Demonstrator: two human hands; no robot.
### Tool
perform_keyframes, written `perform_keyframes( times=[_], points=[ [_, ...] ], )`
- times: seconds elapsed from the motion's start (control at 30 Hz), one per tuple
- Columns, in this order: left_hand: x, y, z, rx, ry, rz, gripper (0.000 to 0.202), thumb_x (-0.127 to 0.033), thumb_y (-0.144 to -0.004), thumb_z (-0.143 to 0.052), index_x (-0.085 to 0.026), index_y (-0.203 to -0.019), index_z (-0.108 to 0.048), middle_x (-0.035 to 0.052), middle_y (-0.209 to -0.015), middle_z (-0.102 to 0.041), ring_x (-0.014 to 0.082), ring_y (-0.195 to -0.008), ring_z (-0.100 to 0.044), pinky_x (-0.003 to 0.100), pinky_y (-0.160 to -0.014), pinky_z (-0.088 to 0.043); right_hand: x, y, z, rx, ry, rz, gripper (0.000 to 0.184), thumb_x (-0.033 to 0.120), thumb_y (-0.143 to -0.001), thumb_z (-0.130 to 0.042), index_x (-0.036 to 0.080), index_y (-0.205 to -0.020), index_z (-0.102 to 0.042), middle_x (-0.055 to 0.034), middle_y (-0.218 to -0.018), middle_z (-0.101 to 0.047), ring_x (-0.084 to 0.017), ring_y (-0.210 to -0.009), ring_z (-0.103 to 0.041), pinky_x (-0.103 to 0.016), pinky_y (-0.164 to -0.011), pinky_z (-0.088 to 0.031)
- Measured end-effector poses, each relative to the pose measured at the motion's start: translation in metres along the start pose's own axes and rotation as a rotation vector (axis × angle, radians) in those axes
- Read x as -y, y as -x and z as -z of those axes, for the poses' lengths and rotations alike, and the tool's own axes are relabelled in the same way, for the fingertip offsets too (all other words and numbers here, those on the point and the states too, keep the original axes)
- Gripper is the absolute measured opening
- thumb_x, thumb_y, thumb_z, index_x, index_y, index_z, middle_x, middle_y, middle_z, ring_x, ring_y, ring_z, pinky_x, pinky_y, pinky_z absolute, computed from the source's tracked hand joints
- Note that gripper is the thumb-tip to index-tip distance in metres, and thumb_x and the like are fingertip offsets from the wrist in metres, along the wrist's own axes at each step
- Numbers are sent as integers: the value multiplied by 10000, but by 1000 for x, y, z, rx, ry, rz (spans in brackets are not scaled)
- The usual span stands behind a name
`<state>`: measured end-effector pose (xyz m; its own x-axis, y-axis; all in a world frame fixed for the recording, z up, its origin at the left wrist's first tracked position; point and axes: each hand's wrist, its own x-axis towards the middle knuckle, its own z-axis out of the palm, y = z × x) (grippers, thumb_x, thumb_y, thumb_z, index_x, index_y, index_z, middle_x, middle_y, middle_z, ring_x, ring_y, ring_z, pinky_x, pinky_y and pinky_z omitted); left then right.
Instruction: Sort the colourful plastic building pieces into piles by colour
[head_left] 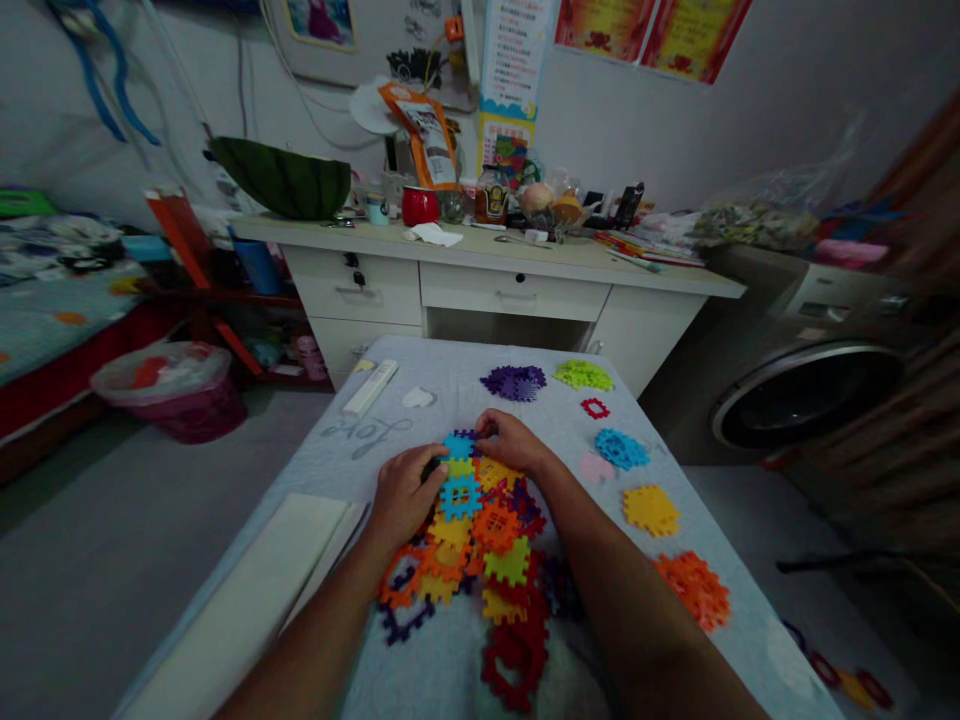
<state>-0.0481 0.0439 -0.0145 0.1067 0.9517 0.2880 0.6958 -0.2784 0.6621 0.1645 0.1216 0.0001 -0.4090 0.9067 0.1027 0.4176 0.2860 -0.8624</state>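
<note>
A joined stack of coloured plastic interlocking tiles (480,540) lies on the grey-covered table (420,660) in front of me. My left hand (401,495) grips its left side, fingers curled beside a blue tile (459,495). At the stack's far end my right hand (512,442) pinches the top blue tile (459,443). Sorted piles of loose tiles lie to the right: purple (514,381), green (583,375), blue (621,449), yellow (650,509) and orange (694,587). A single red tile (595,408) and a pink one (596,466) lie among them.
A white remote (370,387) and a small white piece (418,398) lie at the table's far left; a pale flat board (255,600) lies near left. Beyond stand a cluttered white desk (510,285) with a watermelon half (281,180), a pink bin (176,390) and a washing machine (810,390).
</note>
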Motion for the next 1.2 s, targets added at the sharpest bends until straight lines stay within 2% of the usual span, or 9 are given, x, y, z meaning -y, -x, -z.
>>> perform_keyframes(
  times=[0.1,0.2,0.4,0.57,0.7,0.87,0.93,1.1,1.2],
  points=[
    [-1,0,0,5,0,34,327,-400,-874,-461,-253,-1090,-658,28,-1144,-693,231,-1108,-597,420,-1017,-395,-7,-3,4,-134,-201,-9,208,201,-647,-595,207,-837,-509,57,-713,-525,-113,-646,-505,-226,-608,-403],
    [-3,1,0,5,-8,61,343,-418,-876,-462,-254,-1111,-651,34,-1147,-690,242,-1114,-590,446,-1020,-386,-15,-5,18,-362,-260,-44,225,238,-631,-577,216,-841,-500,58,-697,-510,-110,-590,-486,-218,-552,-391],
    [-3,2,1,8,-11,61,343,-439,-877,-460,-262,-1096,-657,35,-1138,-692,247,-1111,-586,467,-1025,-371,-40,-1,51,-817,-121,-161,186,280,-644,-548,220,-811,-493,36,-694,-559,-141,-544,-539,-246,-514,-411],
    [-2,2,2,5,15,50,348,-445,-877,-461,-252,-1088,-659,42,-1129,-691,240,-1098,-588,454,-1017,-382,-66,2,64,-1000,98,-227,140,255,-636,-546,212,-767,-522,-10,-743,-612,-186,-693,-592,-284,-651,-455],
    [-3,2,2,10,17,47,338,-441,-876,-463,-246,-1068,-663,42,-1121,-693,244,-1095,-591,456,-1015,-383,-77,-5,69,-1066,192,-273,133,221,-618,-560,209,-749,-539,-36,-765,-636,-206,-744,-588,-308,-725,-455],
    [-4,3,2,-6,19,33,315,-430,-875,-468,-257,-1049,-666,31,-1108,-697,237,-1093,-592,448,-1013,-387,-76,-14,67,-1075,229,-327,121,208,-643,-546,196,-763,-558,-55,-774,-644,-212,-737,-588,-320,-737,-455],
    [-4,3,2,-9,23,26,311,-429,-872,-476,-256,-1051,-665,32,-1105,-698,233,-1090,-594,437,-1009,-394,-73,-15,64,-1027,253,-303,128,214,-659,-549,189,-782,-576,-56,-783,-650,-210,-743,-591,-321,-752,-455],
    [-4,2,3,-3,24,22,308,-427,-874,-472,-259,-1045,-666,30,-1099,-701,227,-1081,-602,425,-1005,-403,-66,-14,56,-808,322,-185,197,176,-710,-494,175,-846,-635,-61,-849,-677,-193,-797,-612,-306,-811,-456],
    [-6,2,3,3,23,32,313,-433,-868,-472,-259,-1040,-667,31,-1097,-702,232,-1082,-600,437,-1007,-401,-66,-11,54,-758,436,-176,242,135,-716,-478,163,-873,-660,-82,-916,-675,-201,-900,-603,-317,-890,-435]
  ],
)
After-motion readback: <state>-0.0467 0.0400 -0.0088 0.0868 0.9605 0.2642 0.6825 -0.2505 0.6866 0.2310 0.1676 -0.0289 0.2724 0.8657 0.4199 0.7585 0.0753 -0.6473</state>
